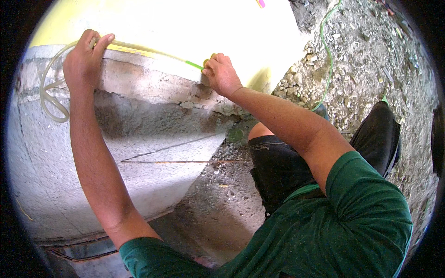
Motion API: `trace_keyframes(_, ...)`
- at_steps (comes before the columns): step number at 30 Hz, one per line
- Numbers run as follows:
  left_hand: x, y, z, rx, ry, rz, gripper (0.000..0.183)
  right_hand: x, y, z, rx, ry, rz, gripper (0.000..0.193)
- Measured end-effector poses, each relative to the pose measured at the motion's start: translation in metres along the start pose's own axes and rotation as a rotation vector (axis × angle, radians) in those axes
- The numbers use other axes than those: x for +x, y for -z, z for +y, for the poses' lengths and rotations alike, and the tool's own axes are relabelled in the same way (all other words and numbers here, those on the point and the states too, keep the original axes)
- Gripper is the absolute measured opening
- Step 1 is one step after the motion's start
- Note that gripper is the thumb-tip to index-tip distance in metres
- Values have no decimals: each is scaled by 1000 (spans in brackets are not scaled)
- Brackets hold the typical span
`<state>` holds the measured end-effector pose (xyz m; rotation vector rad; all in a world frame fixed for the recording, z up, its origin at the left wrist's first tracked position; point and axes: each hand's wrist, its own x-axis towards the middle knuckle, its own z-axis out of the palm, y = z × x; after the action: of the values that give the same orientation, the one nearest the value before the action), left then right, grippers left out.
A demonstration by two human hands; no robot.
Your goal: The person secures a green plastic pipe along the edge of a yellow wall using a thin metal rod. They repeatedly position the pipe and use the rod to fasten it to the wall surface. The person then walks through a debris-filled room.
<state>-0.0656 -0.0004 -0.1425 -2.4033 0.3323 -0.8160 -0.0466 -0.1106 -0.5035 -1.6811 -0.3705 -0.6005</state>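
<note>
A clear, yellowish flexible tube [150,49] stretches between my two hands along the edge of a bright, overexposed surface. My left hand [85,62] grips it at the far left, thumb pointing right; a loose loop of the tube hangs beside that wrist. Toward the right the tube meets a bright green length [193,65], which runs up to my right hand [222,76]. The fingers of that hand are closed around the green end and rest near the edge. What lies inside the fingers is partly hidden.
Below the edge is a rough, broken concrete wall [139,83]. A thin rod [185,161] juts across in front of it. At right, gravel ground [366,65] carries a green hose [330,55]. My bent knees in dark shorts are below my right arm.
</note>
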Motion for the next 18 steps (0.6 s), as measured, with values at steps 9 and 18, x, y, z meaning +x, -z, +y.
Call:
trace_keyframes(9,-2,-1,0,-36,46,-23,49,-2,-1,1,22,-40,-12,15)
trace_keyframes(18,-2,-4,-1,-27,37,9,48,-1,0,-1,16,-39,-17,14)
